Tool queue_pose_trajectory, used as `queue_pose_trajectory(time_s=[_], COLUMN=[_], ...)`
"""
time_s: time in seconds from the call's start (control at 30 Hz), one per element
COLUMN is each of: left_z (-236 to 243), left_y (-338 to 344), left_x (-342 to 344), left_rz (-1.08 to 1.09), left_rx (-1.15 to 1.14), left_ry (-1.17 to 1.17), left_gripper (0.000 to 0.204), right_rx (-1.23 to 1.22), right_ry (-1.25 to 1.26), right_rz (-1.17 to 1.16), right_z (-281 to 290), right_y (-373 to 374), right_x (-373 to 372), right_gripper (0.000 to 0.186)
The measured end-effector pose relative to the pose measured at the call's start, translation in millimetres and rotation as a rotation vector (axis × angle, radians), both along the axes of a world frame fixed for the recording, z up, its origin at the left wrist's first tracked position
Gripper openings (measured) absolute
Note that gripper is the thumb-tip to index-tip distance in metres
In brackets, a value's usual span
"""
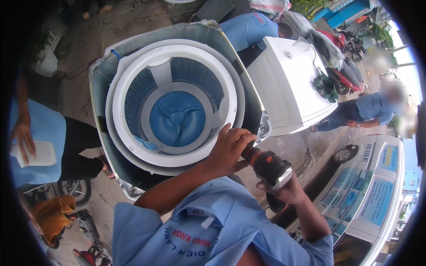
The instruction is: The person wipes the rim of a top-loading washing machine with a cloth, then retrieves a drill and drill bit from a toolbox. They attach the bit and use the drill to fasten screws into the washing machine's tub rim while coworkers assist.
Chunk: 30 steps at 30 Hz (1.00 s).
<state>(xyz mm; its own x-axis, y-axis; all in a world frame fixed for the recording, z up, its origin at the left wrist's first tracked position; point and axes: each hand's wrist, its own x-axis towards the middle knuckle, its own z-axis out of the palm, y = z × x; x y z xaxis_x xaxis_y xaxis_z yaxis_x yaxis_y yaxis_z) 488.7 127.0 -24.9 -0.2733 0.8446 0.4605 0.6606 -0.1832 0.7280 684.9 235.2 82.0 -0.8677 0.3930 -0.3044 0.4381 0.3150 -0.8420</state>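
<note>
A black and orange cordless drill [268,165] is in my right hand [286,190], whose fingers wrap its grip. My left hand [228,148] closes around the drill's front end near the chuck; its fingertips partly hide that end, so I cannot make out a bit. Both hands are over the near right corner of a top-loading washing machine with its top off. A metal corner bracket [265,126] sits just beyond my left fingers. Inside the cabinet [101,128] are the white tub ring [119,106] and a blue pulsator [177,117] at the bottom.
Right of the machine stands another white appliance [277,88] with a clear cup and dark cloth on top. A co-worker [248,31] bends behind it. Another person [40,137] at left holds a white object. A white van [364,190] is parked at right, near a walking person [372,106].
</note>
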Motion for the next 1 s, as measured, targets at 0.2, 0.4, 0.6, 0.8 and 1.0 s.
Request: queue_pose_trajectory(time_s=[0.2, 0.4, 0.6, 0.8, 1.0], left_z=[-66, -107, -120, -127, -129], left_y=[15, 86, 101, 104, 105], left_x=[-31, -34, -31, -31, -30], left_rz=[0.110, -0.216, -0.352, -0.358, -0.356], left_rx=[-0.312, -0.259, -0.178, -0.169, -0.149], left_ry=[-1.435, -1.980, -2.074, -2.128, -2.129], left_gripper=[0.051, 0.040, 0.041, 0.038, 0.038], right_rx=[-0.288, -0.336, -0.298, -0.302, -0.294], right_ry=[-0.069, -0.141, -0.189, -0.247, -0.306], right_rz=[-0.438, -0.375, -0.366, -0.379, -0.389], right_z=[-12, -40, -64, -58, -56], right_y=[51, 77, 85, 93, 96], right_x=[-58, -89, -95, -110, -115], right_gripper=[0.050, 0.040, 0.037, 0.038, 0.040])
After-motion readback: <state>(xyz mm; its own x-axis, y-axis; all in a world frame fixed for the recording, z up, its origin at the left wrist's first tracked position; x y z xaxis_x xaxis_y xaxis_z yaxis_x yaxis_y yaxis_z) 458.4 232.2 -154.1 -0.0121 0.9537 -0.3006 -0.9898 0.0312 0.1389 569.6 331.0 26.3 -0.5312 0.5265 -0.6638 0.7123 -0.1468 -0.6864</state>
